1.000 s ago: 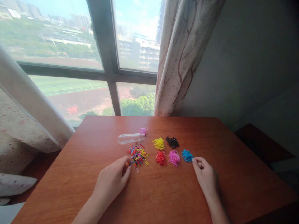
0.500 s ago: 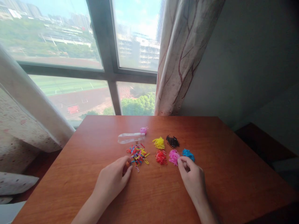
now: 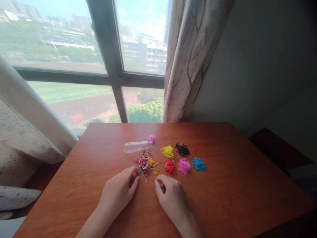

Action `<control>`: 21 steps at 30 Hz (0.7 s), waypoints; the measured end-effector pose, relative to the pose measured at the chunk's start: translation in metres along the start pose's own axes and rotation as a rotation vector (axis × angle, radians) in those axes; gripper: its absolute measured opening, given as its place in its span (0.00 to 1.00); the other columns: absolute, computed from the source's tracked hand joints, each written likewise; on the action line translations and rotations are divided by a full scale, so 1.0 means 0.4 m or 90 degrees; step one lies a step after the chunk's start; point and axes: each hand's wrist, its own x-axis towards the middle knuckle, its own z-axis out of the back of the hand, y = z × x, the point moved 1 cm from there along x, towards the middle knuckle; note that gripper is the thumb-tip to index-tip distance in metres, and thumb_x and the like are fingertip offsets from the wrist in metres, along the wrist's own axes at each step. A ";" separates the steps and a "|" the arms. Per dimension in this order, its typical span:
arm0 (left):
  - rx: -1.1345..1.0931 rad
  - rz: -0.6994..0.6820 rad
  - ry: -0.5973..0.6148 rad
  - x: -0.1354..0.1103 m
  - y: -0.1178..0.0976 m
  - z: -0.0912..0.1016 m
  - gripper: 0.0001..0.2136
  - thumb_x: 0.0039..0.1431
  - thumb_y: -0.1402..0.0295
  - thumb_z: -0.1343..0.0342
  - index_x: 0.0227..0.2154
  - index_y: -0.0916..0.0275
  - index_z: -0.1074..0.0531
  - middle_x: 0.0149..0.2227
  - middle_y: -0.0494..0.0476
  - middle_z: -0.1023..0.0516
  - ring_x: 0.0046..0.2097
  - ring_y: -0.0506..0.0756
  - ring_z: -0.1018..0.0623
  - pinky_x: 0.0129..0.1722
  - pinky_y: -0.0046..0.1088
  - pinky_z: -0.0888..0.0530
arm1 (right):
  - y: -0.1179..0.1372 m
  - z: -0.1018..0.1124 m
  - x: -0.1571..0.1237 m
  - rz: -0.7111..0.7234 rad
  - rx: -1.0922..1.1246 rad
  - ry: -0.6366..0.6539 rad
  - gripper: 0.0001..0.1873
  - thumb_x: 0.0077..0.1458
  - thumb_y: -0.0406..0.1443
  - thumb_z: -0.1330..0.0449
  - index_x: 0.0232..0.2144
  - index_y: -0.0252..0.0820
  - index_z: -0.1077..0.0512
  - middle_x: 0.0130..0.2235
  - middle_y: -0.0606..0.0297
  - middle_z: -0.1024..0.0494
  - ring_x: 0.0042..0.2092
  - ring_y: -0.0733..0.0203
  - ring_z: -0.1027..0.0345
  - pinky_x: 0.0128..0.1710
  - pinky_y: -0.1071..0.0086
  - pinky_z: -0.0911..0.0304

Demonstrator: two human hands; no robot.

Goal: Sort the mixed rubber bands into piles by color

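Observation:
A mixed heap of small coloured rubber bands lies left of the middle of the table. My left hand rests at its near left edge, fingers curled loosely and the thumb a little apart, with nothing visible between them. Just right of the heap is my right hand, closed with thumb and forefinger together; anything in the pinch is hidden. Single-colour piles lie beyond it: red bands, pink bands, blue bands, yellow bands and black bands.
Behind the mixed heap lies a clear tube-like container, with a pink piece at its right end. The wooden table ends at the back by a window and a patterned curtain.
My right hand has moved left from the pink and blue piles to beside the mixed heap, so the blue pile is fully uncovered. My left hand stays by the heap.

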 end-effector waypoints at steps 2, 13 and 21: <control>0.003 -0.011 0.001 -0.001 -0.001 -0.003 0.08 0.63 0.66 0.53 0.41 0.54 0.30 0.38 0.51 0.20 0.39 0.54 0.21 0.35 0.26 0.34 | 0.002 -0.003 -0.003 0.005 -0.033 0.005 0.09 0.59 0.31 0.46 0.29 0.44 0.29 0.25 0.71 0.26 0.27 0.65 0.33 0.28 0.72 0.51; -0.021 -0.101 0.012 -0.003 -0.018 -0.027 0.10 0.65 0.67 0.56 0.41 0.56 0.30 0.38 0.52 0.21 0.38 0.54 0.22 0.37 0.27 0.32 | 0.003 0.000 -0.008 0.023 -0.054 0.022 0.08 0.58 0.29 0.46 0.29 0.44 0.31 0.26 0.72 0.27 0.29 0.65 0.34 0.30 0.71 0.54; -0.016 -0.107 0.002 -0.002 -0.013 -0.030 0.09 0.65 0.65 0.55 0.41 0.55 0.29 0.38 0.52 0.20 0.39 0.55 0.21 0.38 0.27 0.31 | -0.004 -0.005 -0.006 0.024 -0.033 0.023 0.07 0.58 0.29 0.46 0.29 0.44 0.32 0.26 0.72 0.27 0.28 0.66 0.36 0.30 0.70 0.55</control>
